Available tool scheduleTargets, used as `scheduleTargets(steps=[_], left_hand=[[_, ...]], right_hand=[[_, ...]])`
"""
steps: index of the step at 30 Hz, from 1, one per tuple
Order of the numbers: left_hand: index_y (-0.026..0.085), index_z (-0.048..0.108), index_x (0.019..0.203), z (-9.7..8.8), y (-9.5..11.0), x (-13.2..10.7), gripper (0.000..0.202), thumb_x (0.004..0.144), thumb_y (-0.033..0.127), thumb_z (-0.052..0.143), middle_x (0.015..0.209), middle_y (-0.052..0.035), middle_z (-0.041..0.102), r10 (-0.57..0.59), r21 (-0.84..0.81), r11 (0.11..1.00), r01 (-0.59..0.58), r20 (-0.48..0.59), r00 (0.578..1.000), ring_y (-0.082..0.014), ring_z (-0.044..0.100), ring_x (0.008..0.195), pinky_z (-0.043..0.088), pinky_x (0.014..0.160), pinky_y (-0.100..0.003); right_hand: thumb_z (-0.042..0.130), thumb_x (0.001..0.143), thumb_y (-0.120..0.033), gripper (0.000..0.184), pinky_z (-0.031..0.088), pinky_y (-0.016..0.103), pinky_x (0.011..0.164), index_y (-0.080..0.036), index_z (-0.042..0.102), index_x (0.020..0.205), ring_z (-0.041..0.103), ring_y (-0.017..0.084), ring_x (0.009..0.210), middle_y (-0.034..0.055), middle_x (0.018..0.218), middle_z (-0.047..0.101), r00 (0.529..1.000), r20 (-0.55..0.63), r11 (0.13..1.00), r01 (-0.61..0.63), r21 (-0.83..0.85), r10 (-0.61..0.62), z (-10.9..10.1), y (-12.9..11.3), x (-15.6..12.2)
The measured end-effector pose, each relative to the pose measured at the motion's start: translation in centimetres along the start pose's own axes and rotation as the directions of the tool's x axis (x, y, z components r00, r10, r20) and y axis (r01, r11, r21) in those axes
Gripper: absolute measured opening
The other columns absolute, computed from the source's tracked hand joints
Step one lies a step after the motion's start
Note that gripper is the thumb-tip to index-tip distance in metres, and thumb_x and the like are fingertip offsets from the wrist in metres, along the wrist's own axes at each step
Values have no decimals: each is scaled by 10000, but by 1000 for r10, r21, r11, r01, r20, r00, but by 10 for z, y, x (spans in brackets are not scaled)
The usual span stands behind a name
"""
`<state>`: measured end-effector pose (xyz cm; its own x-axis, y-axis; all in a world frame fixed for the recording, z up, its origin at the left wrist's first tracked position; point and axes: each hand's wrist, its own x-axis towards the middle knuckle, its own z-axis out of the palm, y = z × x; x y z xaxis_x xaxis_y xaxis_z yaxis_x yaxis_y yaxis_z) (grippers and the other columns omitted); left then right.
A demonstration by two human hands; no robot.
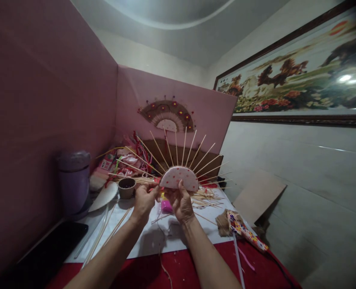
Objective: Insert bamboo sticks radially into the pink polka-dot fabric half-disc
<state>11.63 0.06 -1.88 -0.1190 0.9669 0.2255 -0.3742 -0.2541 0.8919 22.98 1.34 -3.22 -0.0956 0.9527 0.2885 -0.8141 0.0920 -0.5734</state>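
Observation:
I hold up a half-round fan frame (179, 178) with a pale pink dotted base and several thin wooden sticks fanning out above it. My right hand (180, 202) grips the lower edge of the base from below, thumb on its front. My left hand (143, 199) pinches the frame's left corner, fingers closed. The frame hovers above a white sheet (153, 237) on a red tablecloth (178, 271). A finished brown fan (167, 115) hangs on the pink board behind.
A purple lidded tumbler (74, 180), a white plate (104, 196) and a small brown cup (127, 187) stand at left. Loose sticks (206, 197), coloured yarn and a pink item lie behind my hands. A black phone (49, 253) and patterned paper (247, 233) flank the sheet.

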Motion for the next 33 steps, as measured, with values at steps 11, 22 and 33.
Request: scheduleTargets(steps=[11, 22, 33], left_hand=[[147, 487, 777, -8, -6, -11, 304, 657, 367, 660, 506, 37, 564, 88, 5, 996, -88, 26, 996, -71, 456, 310, 259, 257, -151], [163, 470, 722, 1, -1, -24, 272, 643, 327, 673, 441, 72, 525, 46, 11, 999, -48, 89, 995, -60, 425, 284, 269, 264, -151], [130, 578, 686, -2, -4, -22, 195, 654, 309, 648, 380, 71, 465, 43, 8, 999, -43, 59, 997, -37, 346, 286, 240, 295, -158]], right_hand=[[652, 705, -336, 210, 486, 238, 589, -187, 615, 848, 605, 124, 642, -1, 740, 677, 992, -124, 1000, -27, -11, 25, -3, 9, -2], [686, 638, -203, 127, 483, 208, 571, -157, 607, 726, 578, 101, 570, -22, 635, 650, 989, -138, 997, -43, 70, 52, 4, 15, -6], [664, 651, -175, 152, 481, 220, 554, -162, 593, 784, 558, 90, 546, -26, 657, 640, 990, -117, 996, -66, 66, 73, 0, 10, -5]])
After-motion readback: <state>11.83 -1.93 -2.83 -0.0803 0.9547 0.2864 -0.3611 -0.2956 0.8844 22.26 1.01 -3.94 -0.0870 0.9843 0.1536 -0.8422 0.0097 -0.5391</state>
